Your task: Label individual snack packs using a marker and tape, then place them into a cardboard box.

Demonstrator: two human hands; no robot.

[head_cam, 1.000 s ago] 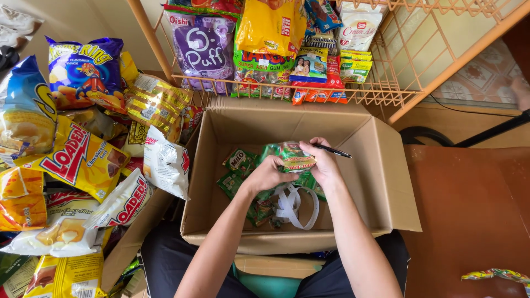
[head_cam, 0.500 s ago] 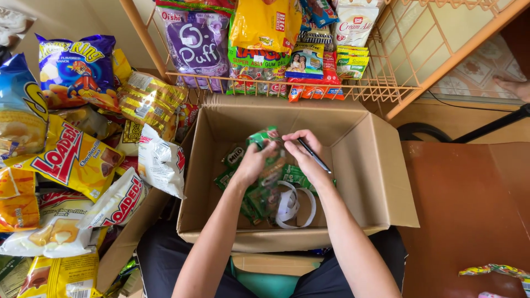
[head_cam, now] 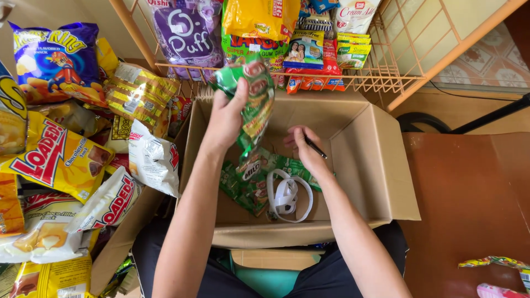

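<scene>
Here I see the strip of green sachets (head_cam: 251, 105) lifted above the open cardboard box (head_cam: 375, 165), its lower end trailing onto more green sachets (head_cam: 248, 185) inside. My left hand (head_cam: 229, 113) is clenched round the strip; my right hand (head_cam: 303, 149) pinches a black pen (head_cam: 316, 147), low in the box.

A small shop: hanging snack bags (head_cam: 61, 160), wire rack (head_cam: 381, 77) of packaged goods, stock carton (head_cam: 364, 160).
</scene>
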